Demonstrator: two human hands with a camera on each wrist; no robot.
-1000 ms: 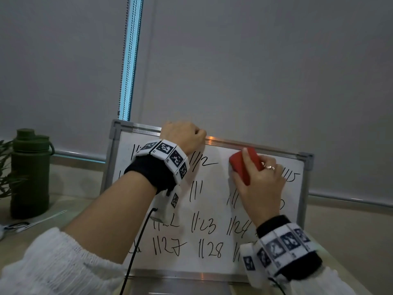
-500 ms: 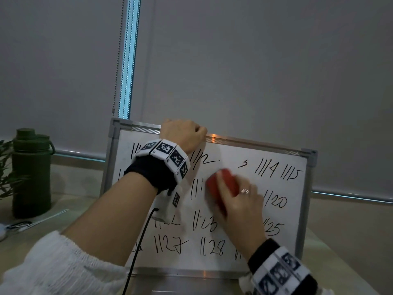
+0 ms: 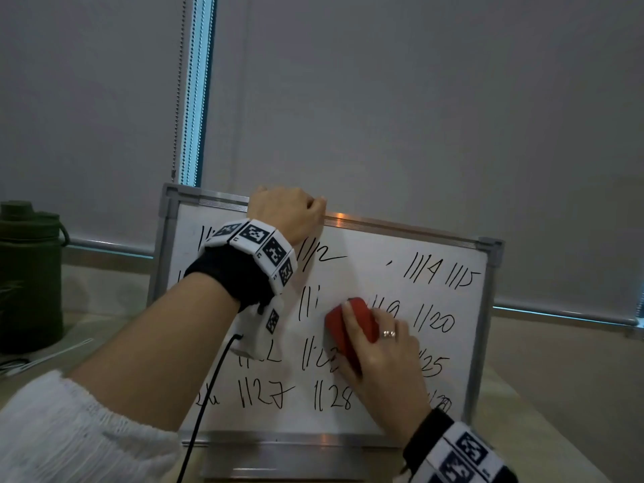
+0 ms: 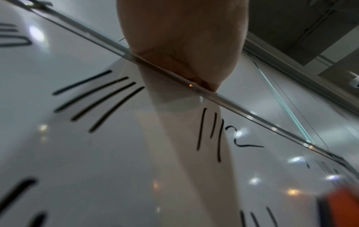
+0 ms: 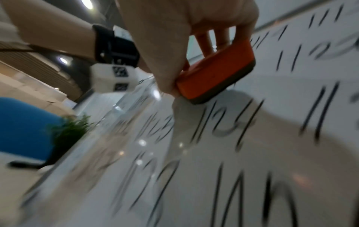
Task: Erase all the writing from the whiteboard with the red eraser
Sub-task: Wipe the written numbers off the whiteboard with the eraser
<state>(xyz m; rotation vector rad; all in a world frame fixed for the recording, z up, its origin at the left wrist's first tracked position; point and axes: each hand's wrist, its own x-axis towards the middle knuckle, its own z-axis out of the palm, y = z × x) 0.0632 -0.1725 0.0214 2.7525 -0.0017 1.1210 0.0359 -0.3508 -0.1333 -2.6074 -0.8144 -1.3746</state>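
The whiteboard (image 3: 366,252) leans upright against the blind, covered in rows of black handwritten numbers. My left hand (image 3: 289,212) grips its top frame edge, with the fingers over the rim; in the left wrist view the left hand (image 4: 182,46) meets the whiteboard (image 4: 77,145) at the frame. My right hand (image 3: 380,357) holds the red eraser (image 3: 359,320) flat on the board's middle. In the right wrist view the right hand (image 5: 174,38) pinches the red eraser (image 5: 215,72), with its dark felt on the whiteboard (image 5: 252,153). A patch around the top middle is wiped bare.
A dark green bottle (image 3: 28,273) stands at the left on the table (image 3: 543,395), with scissors (image 3: 14,366) lying beside it. A bead cord (image 3: 179,85) hangs by the blind gap. A black cable (image 3: 205,406) runs down from my left wrist.
My right hand has swept the eraser from the board's top right down and left to the middle. Writing in the top middle is gone. The left hand has stayed on the frame.
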